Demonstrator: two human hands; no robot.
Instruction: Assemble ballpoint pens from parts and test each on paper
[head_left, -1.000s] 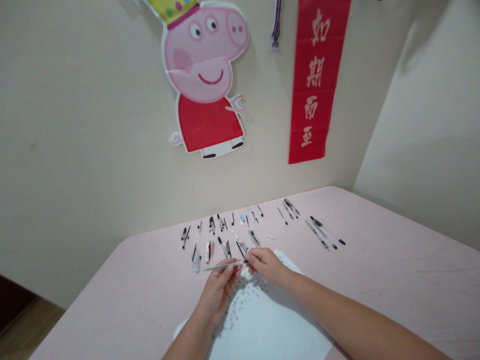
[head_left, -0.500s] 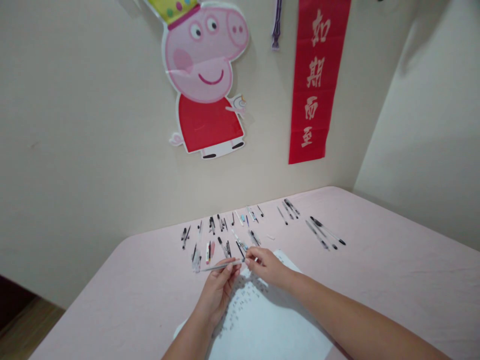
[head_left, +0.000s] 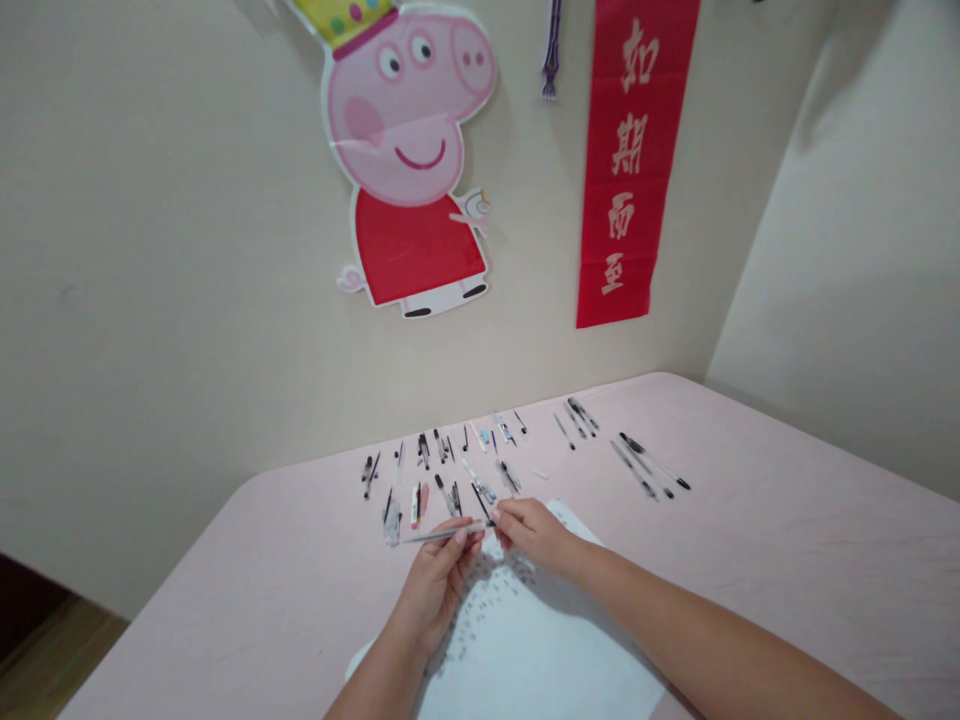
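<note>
A slim, clear pen is held nearly level above the white paper sheet. My left hand is closed around its barrel, with the thumb on top. At the dark right end of the pen, my right hand is closed in a pinch. Its fingertips partly hide that end, so I cannot tell whether a separate small part is between them. Small dark marks cover the upper left of the paper. Just beyond my hands lie several pen parts, among them a dark thin piece.
Small groups of pen parts lie across the back of the pink tabletop. To the right are several whole pens. Behind the table rises a wall with a pig cutout and a red banner.
My right fingers have shifted very slightly right along the pen's end, showing more of its dark tip. My left hand keeps the same hold.
</note>
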